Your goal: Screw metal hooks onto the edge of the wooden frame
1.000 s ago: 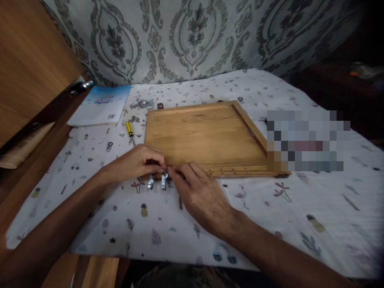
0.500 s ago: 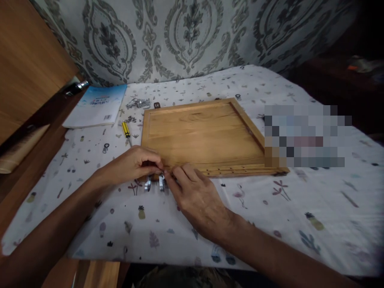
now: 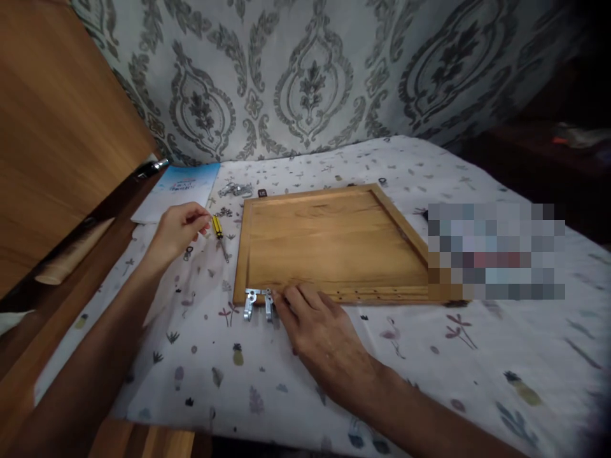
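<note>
Blue-and-white booklet bears lettering; none of it is legible.

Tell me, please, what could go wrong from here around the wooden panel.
The metal bracket closest to the right hand could shift if nudged; I cannot tell whether it is fastened.
The small metal parts near the left hand look loose and could scatter, perhaps hard to spot on the printed cloth.
The screwdriver lies beside the wooden panel and might be knocked by the left hand.

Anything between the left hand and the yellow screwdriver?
Nothing visible between the left hand and the yellow screwdriver; the small metal parts lie past its handle end, outside that gap.
</note>
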### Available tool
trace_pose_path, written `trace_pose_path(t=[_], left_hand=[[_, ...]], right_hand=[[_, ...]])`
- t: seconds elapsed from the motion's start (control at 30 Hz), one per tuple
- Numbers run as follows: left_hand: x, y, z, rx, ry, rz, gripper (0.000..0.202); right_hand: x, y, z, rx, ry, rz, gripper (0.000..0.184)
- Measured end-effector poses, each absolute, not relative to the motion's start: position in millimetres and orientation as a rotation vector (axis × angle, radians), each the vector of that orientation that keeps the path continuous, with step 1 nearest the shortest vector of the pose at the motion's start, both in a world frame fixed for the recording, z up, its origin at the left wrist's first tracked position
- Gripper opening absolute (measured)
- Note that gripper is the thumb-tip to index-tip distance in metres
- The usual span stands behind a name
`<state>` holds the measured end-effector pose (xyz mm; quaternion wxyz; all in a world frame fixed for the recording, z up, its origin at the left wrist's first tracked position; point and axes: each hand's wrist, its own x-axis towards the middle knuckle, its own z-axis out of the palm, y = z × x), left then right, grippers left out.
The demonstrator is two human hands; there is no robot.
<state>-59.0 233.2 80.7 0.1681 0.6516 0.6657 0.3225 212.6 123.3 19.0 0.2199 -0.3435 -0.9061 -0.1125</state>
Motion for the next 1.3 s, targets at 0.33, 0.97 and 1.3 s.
trace_pose_path(t=[0.33,0.97,1.3], left_hand=[[-54,262,45,1.707,2.156,0.744,0.031],[17,175,76,1.745,1.02,1.252,0.019],[23,169,68,1.689,1.019,1.348,0.025]], right_hand=[[214,122,18,-0.974,-2.53,-0.289,0.032],[215,123,20,-0.974,-2.544,-0.291,0.03],[214,124,18,-0.969,-2.533,-0.295,0.031]])
